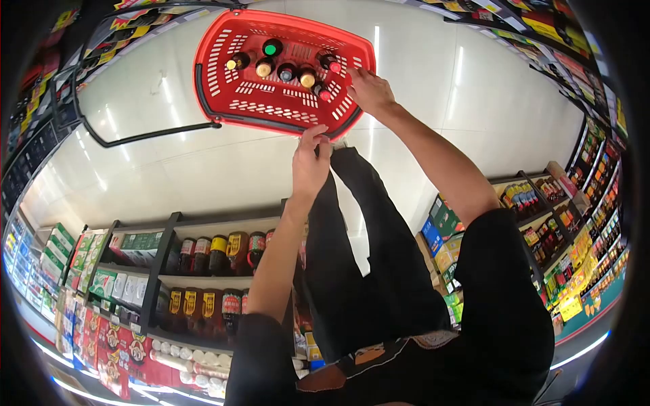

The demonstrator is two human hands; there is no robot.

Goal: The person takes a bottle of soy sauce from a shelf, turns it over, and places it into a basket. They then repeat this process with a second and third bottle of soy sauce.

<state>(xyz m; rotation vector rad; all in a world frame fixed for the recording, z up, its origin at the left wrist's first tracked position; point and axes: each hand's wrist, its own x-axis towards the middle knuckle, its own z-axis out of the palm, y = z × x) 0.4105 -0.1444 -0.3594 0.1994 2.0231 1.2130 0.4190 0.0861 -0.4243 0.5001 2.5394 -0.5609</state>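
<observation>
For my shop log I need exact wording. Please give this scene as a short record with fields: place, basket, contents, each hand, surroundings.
place: shop aisle with a pale glossy floor
basket: red plastic basket on the floor, black handle swung out to the side
contents: bottles standing upright, caps seen from above
left hand: fingertips at the basket's near rim
right hand: at the rim's right side, beside a red-capped bottle
surroundings: shelves with dark bottles and boxes
</observation>
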